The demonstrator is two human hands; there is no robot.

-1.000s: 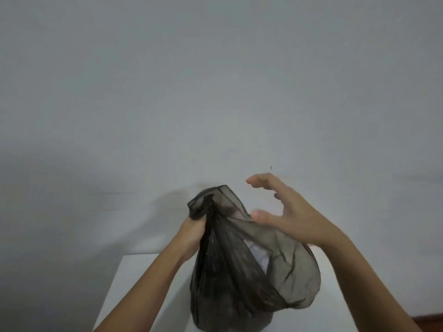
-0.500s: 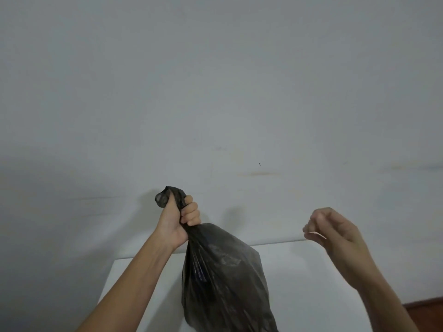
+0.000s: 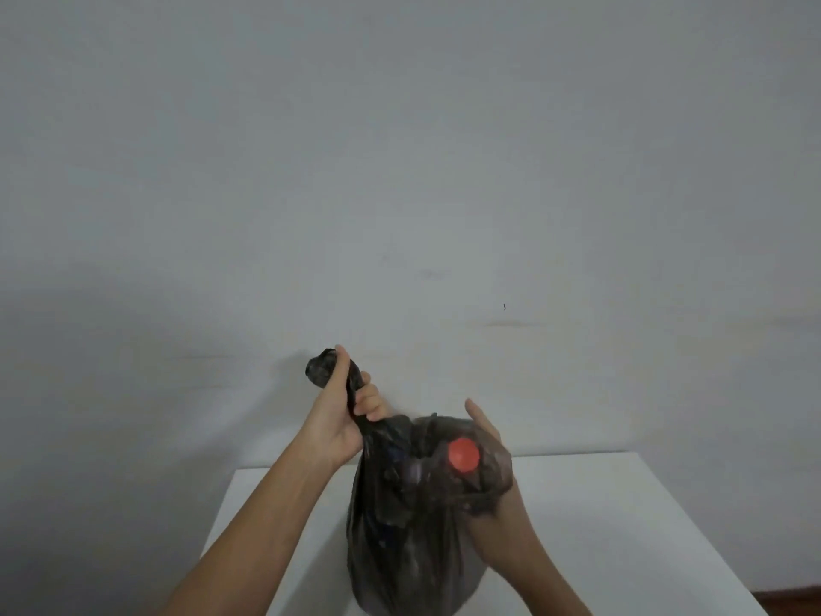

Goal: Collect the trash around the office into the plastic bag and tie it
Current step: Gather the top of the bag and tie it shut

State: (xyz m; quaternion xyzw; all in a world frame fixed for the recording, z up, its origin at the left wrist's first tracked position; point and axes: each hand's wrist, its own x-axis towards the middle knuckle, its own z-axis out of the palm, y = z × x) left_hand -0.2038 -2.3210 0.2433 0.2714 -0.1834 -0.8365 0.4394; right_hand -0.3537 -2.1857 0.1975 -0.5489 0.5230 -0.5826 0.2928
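Note:
A dark, half-transparent plastic bag (image 3: 408, 526) full of trash stands on a white table (image 3: 599, 526). My left hand (image 3: 337, 415) is shut on the bag's twisted neck, held up and to the left, with the bunched end sticking out above my thumb. My right hand (image 3: 493, 495) grips the bag's upper right side, fingers pressed into the plastic. A red round cap (image 3: 463, 454) shows through the plastic by my right hand. The other contents are dark and hard to make out.
A plain grey-white wall (image 3: 400, 171) fills the view behind the table. A strip of reddish-brown floor (image 3: 795, 604) shows at the bottom right corner, beyond the table's right edge.
My right hand, held apart with loosely curled fingers before, has come in and taken hold of the bag's upper right side. My left hand keeps the twisted neck.

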